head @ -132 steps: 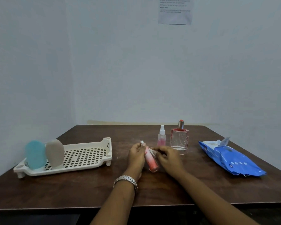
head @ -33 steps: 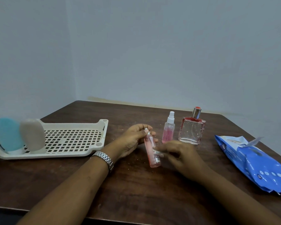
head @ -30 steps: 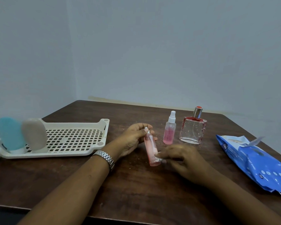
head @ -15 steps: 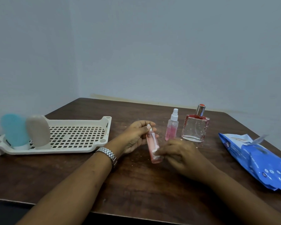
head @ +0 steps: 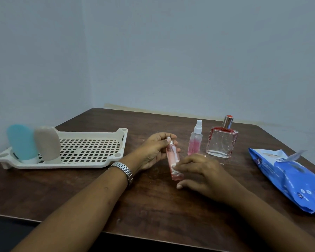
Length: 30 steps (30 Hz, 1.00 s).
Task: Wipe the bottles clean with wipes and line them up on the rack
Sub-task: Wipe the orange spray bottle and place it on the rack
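Right of rack (head: 91, 160), pinching slim pink bottle (head: 173, 157) by its cap with left hand (head: 154, 151), pressing white wipe (head: 175, 165) to its lower body with curled right hand (head: 202, 171); blue bottle (head: 21, 142) and beige bottle (head: 47, 142) upright at rack's left end; wipes pack (head: 289, 177) far right of rack, print unreadable.

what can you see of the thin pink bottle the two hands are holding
The slim pink bottle is a narrow, clear cylinder, plastic or glass by its look, tinted pink, with a small white tip. It is held tip up and slightly slanted. The left hand pinches its top end, and the right hand presses a white wipe against its lower body. Whether its base touches the table is unclear.
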Each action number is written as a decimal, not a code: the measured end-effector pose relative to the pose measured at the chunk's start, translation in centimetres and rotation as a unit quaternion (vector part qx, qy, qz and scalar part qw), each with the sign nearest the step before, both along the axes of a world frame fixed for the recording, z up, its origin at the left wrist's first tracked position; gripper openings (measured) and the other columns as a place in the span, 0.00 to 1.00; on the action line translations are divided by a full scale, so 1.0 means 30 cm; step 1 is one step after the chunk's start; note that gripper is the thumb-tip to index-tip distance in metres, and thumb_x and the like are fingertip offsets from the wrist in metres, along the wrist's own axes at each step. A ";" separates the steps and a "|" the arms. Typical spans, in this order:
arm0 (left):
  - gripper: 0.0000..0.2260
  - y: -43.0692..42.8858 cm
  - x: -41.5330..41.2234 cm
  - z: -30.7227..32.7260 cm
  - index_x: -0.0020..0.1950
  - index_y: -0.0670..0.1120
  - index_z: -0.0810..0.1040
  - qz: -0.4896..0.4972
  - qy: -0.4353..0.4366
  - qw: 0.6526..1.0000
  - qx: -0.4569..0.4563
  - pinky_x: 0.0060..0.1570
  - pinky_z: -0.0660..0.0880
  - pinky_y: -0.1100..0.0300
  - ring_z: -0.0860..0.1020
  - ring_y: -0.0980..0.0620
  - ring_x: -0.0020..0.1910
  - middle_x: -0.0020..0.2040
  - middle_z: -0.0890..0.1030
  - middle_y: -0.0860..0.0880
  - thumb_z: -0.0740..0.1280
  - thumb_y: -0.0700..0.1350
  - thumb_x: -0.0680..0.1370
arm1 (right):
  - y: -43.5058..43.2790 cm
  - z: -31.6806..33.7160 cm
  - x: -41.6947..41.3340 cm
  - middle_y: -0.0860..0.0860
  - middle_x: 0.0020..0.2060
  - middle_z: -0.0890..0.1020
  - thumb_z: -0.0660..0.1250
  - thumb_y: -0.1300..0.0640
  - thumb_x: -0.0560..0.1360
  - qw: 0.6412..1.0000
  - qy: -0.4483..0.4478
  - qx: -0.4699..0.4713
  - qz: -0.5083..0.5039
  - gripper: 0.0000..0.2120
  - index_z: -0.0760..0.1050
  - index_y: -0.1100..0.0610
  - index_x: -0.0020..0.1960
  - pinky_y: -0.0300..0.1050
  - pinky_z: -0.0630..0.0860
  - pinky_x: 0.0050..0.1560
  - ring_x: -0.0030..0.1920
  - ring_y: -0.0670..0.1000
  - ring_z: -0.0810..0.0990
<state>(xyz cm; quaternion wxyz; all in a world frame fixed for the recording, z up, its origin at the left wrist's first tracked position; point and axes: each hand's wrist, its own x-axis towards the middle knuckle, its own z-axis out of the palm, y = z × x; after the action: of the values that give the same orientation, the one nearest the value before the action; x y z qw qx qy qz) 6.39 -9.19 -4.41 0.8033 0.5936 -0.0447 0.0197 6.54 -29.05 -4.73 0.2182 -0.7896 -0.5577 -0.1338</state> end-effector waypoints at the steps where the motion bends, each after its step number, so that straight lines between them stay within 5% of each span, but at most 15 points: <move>1: 0.08 -0.001 -0.001 0.001 0.53 0.40 0.74 0.000 0.002 1.000 -0.001 0.44 0.81 0.58 0.82 0.49 0.40 0.43 0.80 0.45 0.55 0.35 0.82 | -0.004 -0.001 0.001 0.41 0.52 0.79 0.69 0.45 0.72 1.000 -0.010 0.001 0.000 0.17 0.79 0.50 0.58 0.24 0.67 0.53 0.55 0.35 0.71; 8: 0.09 -0.009 -0.007 -0.004 0.53 0.41 0.75 -0.004 0.002 1.000 0.007 0.41 0.81 0.61 0.83 0.50 0.39 0.42 0.81 0.45 0.55 0.36 0.82 | -0.007 -0.014 0.008 0.46 0.46 0.82 0.69 0.50 0.71 0.998 -0.031 0.054 0.020 0.11 0.82 0.53 0.51 0.29 0.74 0.48 0.49 0.40 0.77; 15: 0.08 -0.014 -0.010 -0.008 0.53 0.41 0.75 -0.004 -0.007 1.000 0.010 0.40 0.80 0.63 0.79 0.53 0.40 0.43 0.80 0.45 0.56 0.36 0.82 | 0.015 -0.033 0.023 0.38 0.58 0.69 0.73 0.40 0.66 0.998 0.019 0.053 -0.043 0.34 0.71 0.52 0.67 0.22 0.62 0.58 0.58 0.33 0.67; 22: 0.09 -0.005 -0.008 -0.014 0.52 0.41 0.74 0.012 0.000 1.000 -0.001 0.41 0.81 0.60 0.82 0.51 0.38 0.43 0.79 0.44 0.55 0.36 0.83 | 0.014 -0.031 -0.015 0.45 0.48 0.79 0.63 0.50 0.74 0.998 -0.049 0.028 -0.008 0.14 0.80 0.54 0.56 0.25 0.69 0.50 0.49 0.40 0.75; 26: 0.09 -0.009 -0.008 -0.009 0.53 0.40 0.74 0.017 -0.002 1.000 -0.004 0.42 0.80 0.60 0.82 0.51 0.37 0.43 0.79 0.44 0.54 0.35 0.83 | 0.011 -0.033 -0.025 0.46 0.45 0.80 0.61 0.52 0.75 0.997 -0.074 0.016 0.002 0.13 0.81 0.54 0.52 0.30 0.71 0.46 0.45 0.41 0.76; 30: 0.11 -0.014 -0.008 -0.005 0.52 0.40 0.74 0.019 -0.005 1.000 -0.019 0.44 0.80 0.59 0.82 0.51 0.37 0.42 0.79 0.44 0.52 0.35 0.83 | 0.016 -0.043 -0.015 0.47 0.52 0.79 0.60 0.48 0.75 0.998 -0.059 0.031 -0.018 0.17 0.79 0.54 0.57 0.30 0.70 0.55 0.53 0.40 0.74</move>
<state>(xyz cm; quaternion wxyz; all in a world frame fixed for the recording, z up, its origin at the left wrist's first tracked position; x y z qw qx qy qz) 6.15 -9.61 -4.57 0.8135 0.5790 -0.0375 0.0387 6.10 -28.58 -6.04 0.2068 -0.7832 -0.5510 -0.2007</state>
